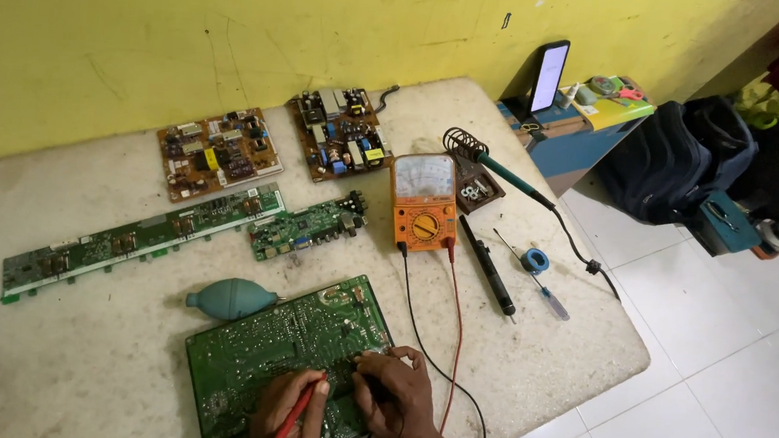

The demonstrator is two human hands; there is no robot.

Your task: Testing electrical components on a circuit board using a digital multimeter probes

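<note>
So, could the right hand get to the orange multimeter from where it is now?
Probably yes. The right hand holds a black probe on the green circuit board, and the orange multimeter stands straight ahead on the table. Only the thin probe leads lie between; it would have to drop the probe first.

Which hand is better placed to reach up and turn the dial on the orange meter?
Probably the right hand: it rests on the green circuit board almost directly below the orange multimeter. The left hand, holding the red probe, sits farther away.

I see a phone (549, 76) propped upright beyond the table's far corner, its tall screen lit pale. On the table, an orange meter (423, 202) shows a white rectangular dial face.
</note>
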